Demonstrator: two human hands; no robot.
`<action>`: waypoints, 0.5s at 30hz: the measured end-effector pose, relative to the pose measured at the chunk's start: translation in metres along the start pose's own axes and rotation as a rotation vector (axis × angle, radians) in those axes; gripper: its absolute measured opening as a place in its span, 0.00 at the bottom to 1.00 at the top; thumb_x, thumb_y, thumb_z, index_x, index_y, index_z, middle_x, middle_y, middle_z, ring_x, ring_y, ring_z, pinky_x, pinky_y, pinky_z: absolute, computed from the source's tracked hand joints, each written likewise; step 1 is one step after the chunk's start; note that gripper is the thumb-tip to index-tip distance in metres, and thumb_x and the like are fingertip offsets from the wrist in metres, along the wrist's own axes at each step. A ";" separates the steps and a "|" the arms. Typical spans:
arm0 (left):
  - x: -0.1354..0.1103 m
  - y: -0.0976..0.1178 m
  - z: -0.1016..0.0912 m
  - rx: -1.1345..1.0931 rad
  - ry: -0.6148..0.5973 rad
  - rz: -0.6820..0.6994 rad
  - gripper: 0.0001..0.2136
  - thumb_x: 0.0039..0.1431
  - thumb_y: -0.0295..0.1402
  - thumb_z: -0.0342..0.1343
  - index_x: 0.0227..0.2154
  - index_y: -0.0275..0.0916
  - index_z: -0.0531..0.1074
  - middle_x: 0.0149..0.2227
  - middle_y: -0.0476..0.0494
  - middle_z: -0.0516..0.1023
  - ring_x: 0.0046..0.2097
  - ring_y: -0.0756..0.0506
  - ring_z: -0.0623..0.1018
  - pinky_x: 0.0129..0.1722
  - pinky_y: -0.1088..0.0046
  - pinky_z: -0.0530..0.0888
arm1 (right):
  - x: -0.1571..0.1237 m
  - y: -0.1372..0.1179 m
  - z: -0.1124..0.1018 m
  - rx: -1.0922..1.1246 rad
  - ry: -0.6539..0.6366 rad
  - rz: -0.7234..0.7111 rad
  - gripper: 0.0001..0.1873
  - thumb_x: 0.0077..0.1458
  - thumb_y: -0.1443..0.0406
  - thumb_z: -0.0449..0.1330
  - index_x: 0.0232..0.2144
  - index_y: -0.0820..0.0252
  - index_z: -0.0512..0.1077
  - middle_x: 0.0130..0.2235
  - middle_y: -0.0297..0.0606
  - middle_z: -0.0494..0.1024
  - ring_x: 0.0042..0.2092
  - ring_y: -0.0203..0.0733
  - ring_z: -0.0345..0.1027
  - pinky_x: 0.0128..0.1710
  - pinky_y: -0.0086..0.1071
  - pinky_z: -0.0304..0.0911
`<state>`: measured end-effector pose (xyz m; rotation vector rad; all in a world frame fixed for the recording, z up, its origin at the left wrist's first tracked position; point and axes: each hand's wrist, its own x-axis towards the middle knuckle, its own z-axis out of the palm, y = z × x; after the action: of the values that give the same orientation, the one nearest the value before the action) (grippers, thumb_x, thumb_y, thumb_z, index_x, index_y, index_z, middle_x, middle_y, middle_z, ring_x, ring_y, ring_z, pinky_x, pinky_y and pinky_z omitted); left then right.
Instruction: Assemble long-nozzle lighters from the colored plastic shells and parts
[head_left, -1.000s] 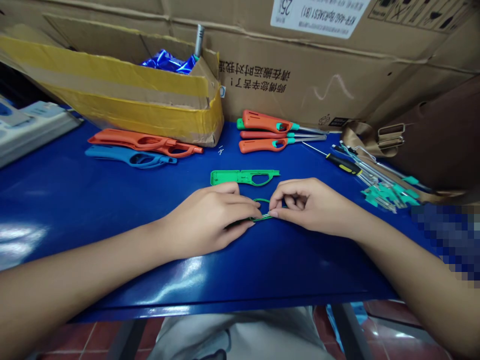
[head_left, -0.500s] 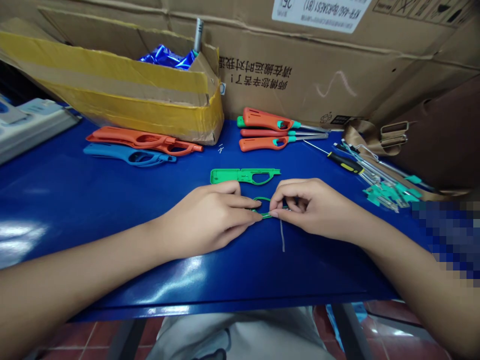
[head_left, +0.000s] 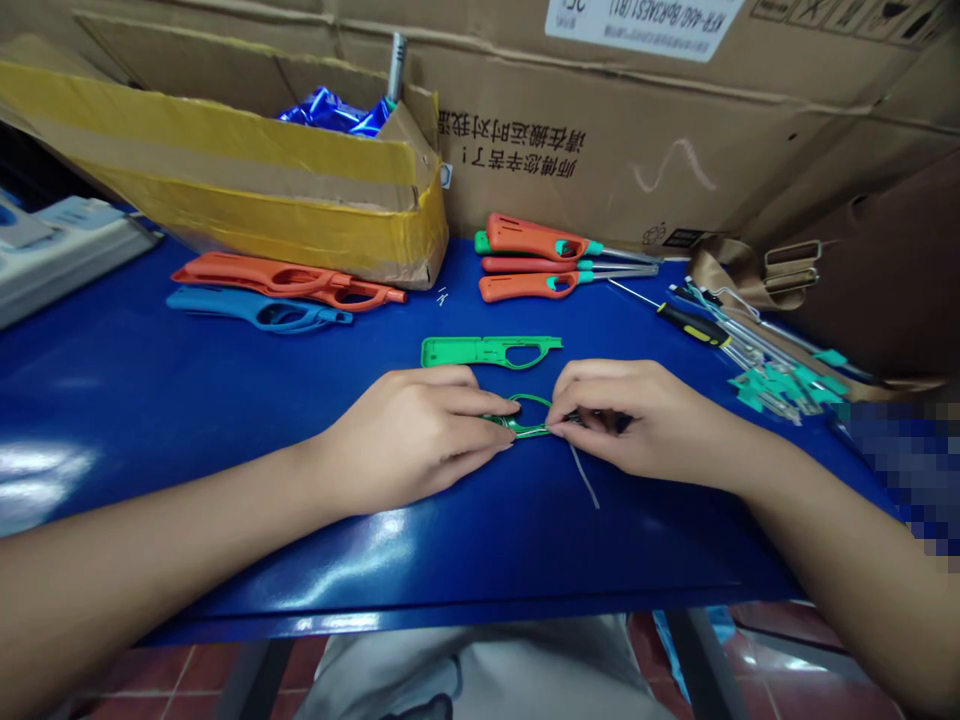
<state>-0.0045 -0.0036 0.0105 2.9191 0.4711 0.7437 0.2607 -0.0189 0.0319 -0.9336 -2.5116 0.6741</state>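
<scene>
On the blue table, my left hand [head_left: 427, 430] presses down over a green lighter casing half [head_left: 534, 399], its fingers closed on it and covering most of its handle. The trigger loop shows between my two hands. My right hand [head_left: 637, 420] is closed in a pinch at the loop's front end, gripping a thin pale wire [head_left: 585, 478] whose loose end trails onto the table. A pale strand also runs along the loop's lower edge between my fingertips. Just beyond my hands lies a second green casing half [head_left: 457, 350], inner side up and untouched.
Orange casing halves [head_left: 247, 272] and blue casing halves [head_left: 255, 308] lie left. Orange lighters [head_left: 525, 288], a screwdriver [head_left: 690, 325] and metal rods with teal ends [head_left: 787, 375] lie right. A yellow-taped carton [head_left: 300, 220] and a large cardboard box [head_left: 600, 120] stand behind.
My right hand has shifted slightly right, and the wire's loose end has swung right with it. More of the trigger loop shows. My left hand is nearly still.
</scene>
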 end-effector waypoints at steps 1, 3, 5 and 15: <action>0.000 0.000 0.000 0.002 0.001 -0.004 0.09 0.68 0.31 0.56 0.41 0.40 0.82 0.49 0.45 0.84 0.42 0.44 0.80 0.43 0.67 0.79 | 0.000 0.000 0.000 0.000 0.005 0.001 0.06 0.63 0.70 0.59 0.35 0.60 0.75 0.35 0.37 0.76 0.32 0.33 0.67 0.30 0.27 0.60; 0.000 0.000 0.001 0.006 -0.002 -0.009 0.09 0.68 0.31 0.56 0.41 0.41 0.82 0.49 0.45 0.84 0.42 0.44 0.80 0.43 0.67 0.79 | 0.000 0.000 0.000 0.006 0.017 0.006 0.05 0.63 0.70 0.60 0.34 0.59 0.75 0.34 0.36 0.76 0.32 0.33 0.67 0.30 0.27 0.60; 0.000 0.000 0.001 0.010 -0.001 -0.008 0.09 0.68 0.31 0.56 0.41 0.41 0.83 0.49 0.45 0.84 0.42 0.44 0.80 0.42 0.67 0.79 | 0.001 -0.001 0.000 0.020 0.015 0.008 0.06 0.63 0.69 0.60 0.34 0.59 0.76 0.34 0.37 0.76 0.32 0.33 0.68 0.31 0.27 0.62; 0.001 -0.001 0.000 -0.006 -0.008 0.009 0.09 0.68 0.31 0.56 0.40 0.41 0.82 0.48 0.43 0.84 0.43 0.44 0.81 0.44 0.67 0.79 | 0.000 -0.001 0.000 0.078 -0.007 0.018 0.07 0.63 0.69 0.60 0.35 0.59 0.79 0.36 0.39 0.78 0.35 0.36 0.73 0.36 0.29 0.66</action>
<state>-0.0035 -0.0021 0.0109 2.9198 0.4542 0.7325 0.2598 -0.0198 0.0327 -0.9287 -2.4670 0.7769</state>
